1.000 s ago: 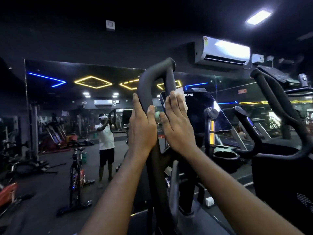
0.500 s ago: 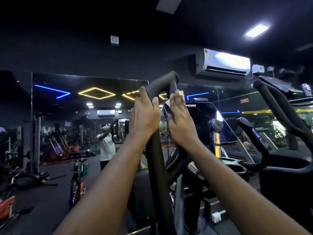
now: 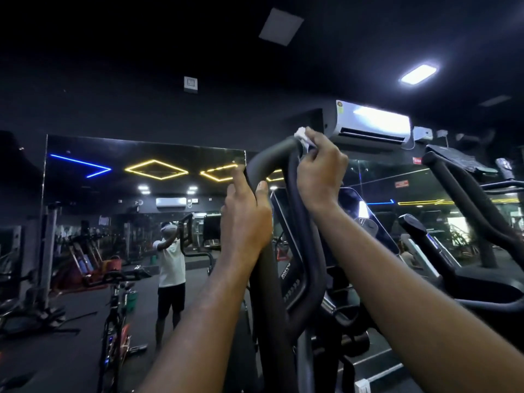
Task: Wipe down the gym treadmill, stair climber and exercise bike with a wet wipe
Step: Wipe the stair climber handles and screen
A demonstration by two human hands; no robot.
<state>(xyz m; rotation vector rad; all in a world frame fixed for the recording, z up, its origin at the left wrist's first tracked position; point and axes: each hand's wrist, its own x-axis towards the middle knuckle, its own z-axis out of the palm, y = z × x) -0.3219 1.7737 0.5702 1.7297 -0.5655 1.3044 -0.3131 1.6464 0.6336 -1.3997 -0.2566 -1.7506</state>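
— Right hand (image 3: 320,171) slid up to the handle (image 3: 269,160) top bend, fingers curled round the wet wipe (image 3: 301,135).
— Wipe's mostly hidden tbh. Left hand (image 3: 246,219) grips the handle lower down; open air above.

right hand (image 3: 321,175), wipe (image 3: 301,134) atop handlebar (image 3: 270,156)

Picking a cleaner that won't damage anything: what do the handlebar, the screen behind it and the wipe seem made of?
Handlebar: matte black, probably rubber or foam over a tube; dull, soft sheen.
Screen: glossy glass or hard plastic; it mirrors a bright light.
Wipe: white, thin cloth or paper; it is crumpled in the right hand.
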